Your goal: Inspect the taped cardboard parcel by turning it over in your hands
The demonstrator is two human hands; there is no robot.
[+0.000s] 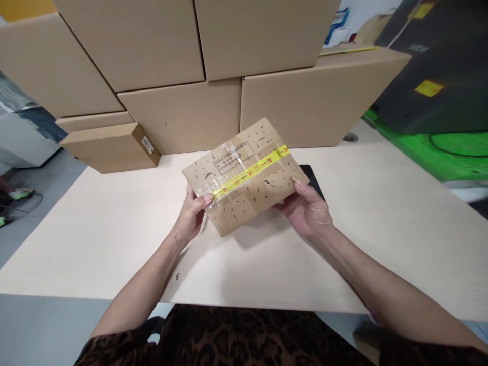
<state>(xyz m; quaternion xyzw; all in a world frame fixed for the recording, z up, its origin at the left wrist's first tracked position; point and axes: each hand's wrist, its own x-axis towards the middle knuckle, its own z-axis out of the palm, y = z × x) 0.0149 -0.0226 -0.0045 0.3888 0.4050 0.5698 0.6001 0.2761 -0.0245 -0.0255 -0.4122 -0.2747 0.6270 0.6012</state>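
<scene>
Held up over the white table (133, 244) is a flat cardboard box (247, 183), tilted with its right end higher. Yellow tape with red print runs along its middle, and dark marks and a printed frame cover the face. My left hand (190, 212) grips its lower left corner, thumb on top of the tape end. At the lower right edge, my right hand (309, 207) holds it with the thumb on the face and fingers underneath. A flat black object (313, 179) lies partly hidden behind the box and my right hand.
Large cardboard boxes (179, 119) are stacked along the table's back edge. A smaller closed box (110, 147) with a white label stands at the back left. To the right is a dark case (438, 61) above a green surface (453, 145). A cable hole (349, 137) sits at the back right.
</scene>
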